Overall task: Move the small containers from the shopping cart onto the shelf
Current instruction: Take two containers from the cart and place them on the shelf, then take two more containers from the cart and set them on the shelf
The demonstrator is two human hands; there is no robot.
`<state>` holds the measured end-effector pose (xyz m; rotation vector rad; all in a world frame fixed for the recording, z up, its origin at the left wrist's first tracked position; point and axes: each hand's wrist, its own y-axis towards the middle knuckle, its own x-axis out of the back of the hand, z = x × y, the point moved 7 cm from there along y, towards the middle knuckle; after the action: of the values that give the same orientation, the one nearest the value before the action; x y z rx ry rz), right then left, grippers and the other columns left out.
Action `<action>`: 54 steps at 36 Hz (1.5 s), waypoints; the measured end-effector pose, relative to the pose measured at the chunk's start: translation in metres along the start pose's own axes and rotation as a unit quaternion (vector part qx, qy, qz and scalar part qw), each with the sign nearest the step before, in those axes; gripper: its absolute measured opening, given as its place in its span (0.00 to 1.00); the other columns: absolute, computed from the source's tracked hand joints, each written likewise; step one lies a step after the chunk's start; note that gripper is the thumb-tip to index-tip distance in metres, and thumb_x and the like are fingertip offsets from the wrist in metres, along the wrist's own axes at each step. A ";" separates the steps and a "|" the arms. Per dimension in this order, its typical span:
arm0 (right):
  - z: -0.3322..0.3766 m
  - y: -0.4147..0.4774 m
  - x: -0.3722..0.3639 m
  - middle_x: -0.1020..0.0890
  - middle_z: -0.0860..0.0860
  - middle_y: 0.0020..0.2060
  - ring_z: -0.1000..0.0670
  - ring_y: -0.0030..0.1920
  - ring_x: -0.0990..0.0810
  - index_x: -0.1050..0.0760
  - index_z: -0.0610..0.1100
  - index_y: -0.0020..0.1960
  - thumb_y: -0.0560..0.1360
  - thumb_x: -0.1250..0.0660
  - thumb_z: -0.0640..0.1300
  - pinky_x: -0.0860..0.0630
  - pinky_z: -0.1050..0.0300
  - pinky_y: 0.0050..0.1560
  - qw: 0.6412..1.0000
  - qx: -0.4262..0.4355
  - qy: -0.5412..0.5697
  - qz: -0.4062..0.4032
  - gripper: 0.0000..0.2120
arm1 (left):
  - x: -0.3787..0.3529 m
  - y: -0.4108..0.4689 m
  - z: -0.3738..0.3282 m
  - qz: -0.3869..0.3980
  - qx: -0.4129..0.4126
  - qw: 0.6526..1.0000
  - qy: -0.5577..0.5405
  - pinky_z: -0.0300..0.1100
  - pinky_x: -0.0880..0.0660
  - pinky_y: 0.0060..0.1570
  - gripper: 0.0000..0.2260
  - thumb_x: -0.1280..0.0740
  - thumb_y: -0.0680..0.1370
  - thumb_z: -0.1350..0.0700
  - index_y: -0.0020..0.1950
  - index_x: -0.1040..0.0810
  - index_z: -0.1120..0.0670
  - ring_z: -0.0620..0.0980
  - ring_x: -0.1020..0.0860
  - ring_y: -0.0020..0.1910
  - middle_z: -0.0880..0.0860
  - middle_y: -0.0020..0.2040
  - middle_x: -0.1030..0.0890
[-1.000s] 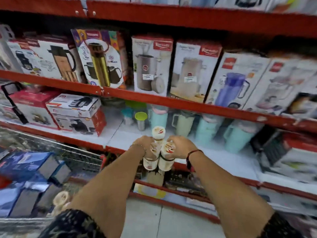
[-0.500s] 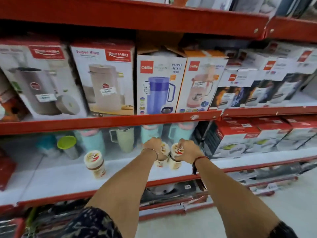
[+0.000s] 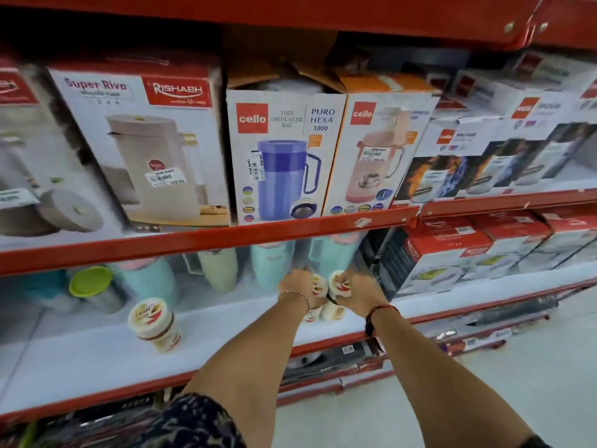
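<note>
Two small cream containers with red-printed lids stand side by side on the white shelf (image 3: 226,321), under the red shelf edge. My left hand (image 3: 298,284) grips the left container (image 3: 318,286). My right hand (image 3: 358,289) grips the right container (image 3: 336,282), whose base seems to touch the shelf board. A third small container (image 3: 155,324) of the same kind stands alone on the shelf to the left, apart from both hands. The shopping cart is out of view.
Pastel jugs (image 3: 271,270) and a steel tin with a green lid (image 3: 93,286) stand behind on the same shelf. Red and white boxes (image 3: 452,257) fill the right side. Boxed flasks (image 3: 281,156) line the shelf above. The red shelf edge (image 3: 206,240) overhangs my hands.
The view swung right along the shelf. My hands carried the two containers forward and down onto the shelf; the third container now stands alone at the left.
</note>
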<state>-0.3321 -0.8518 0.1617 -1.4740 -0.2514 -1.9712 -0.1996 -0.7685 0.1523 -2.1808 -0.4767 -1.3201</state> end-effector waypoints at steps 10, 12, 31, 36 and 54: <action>0.005 -0.026 0.018 0.34 0.44 0.75 0.42 0.78 0.41 0.37 0.45 0.73 0.77 0.35 0.54 0.45 0.39 0.78 0.995 0.020 -0.053 -0.087 0.28 | 0.016 -0.023 0.006 -0.043 -0.044 0.995 0.076 0.53 0.27 0.62 0.36 0.42 0.75 0.30 0.77 0.40 0.50 0.57 0.31 0.69 0.54 0.74 0.33; 0.011 -0.036 0.021 0.41 0.44 0.79 0.43 0.80 0.48 0.42 0.43 0.77 0.79 0.39 0.54 0.50 0.38 0.79 0.992 0.024 -0.076 -0.098 0.31 | 0.024 -0.037 0.012 -0.060 -0.054 0.992 0.092 0.57 0.32 0.67 0.34 0.45 0.78 0.33 0.78 0.41 0.51 0.58 0.35 0.73 0.55 0.76 0.35; 0.222 -0.151 -0.098 0.46 0.43 0.81 0.43 0.81 0.50 0.51 0.40 0.80 0.83 0.49 0.57 0.54 0.46 0.80 0.967 0.240 -0.085 -0.026 0.32 | 0.066 -0.236 0.233 -0.144 0.124 0.972 0.136 0.58 0.54 0.77 0.31 0.53 0.81 0.38 0.80 0.43 0.54 0.56 0.44 0.79 0.53 0.79 0.39; 0.314 -0.193 -0.151 0.44 0.45 0.80 0.45 0.80 0.48 0.48 0.41 0.80 0.83 0.47 0.56 0.54 0.46 0.81 0.946 0.315 -0.077 0.007 0.31 | 0.083 -0.302 0.323 -0.162 0.194 0.961 0.112 0.58 0.53 0.77 0.30 0.51 0.81 0.38 0.78 0.39 0.54 0.56 0.41 0.78 0.53 0.77 0.36; 0.571 -0.356 -0.407 0.32 0.44 0.74 0.42 0.75 0.36 0.32 0.43 0.74 0.78 0.34 0.57 0.46 0.46 0.78 0.862 0.445 -0.122 0.211 0.30 | 0.051 -0.486 0.649 -0.052 0.360 0.931 -0.024 0.54 0.26 0.60 0.19 0.42 0.82 0.49 0.70 0.27 0.56 0.62 0.25 0.65 0.60 0.68 0.27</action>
<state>-0.0364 -0.1285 0.0701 -1.0135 -0.7608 -1.0514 0.0085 0.0141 0.0841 -1.5842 -0.9362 -0.9309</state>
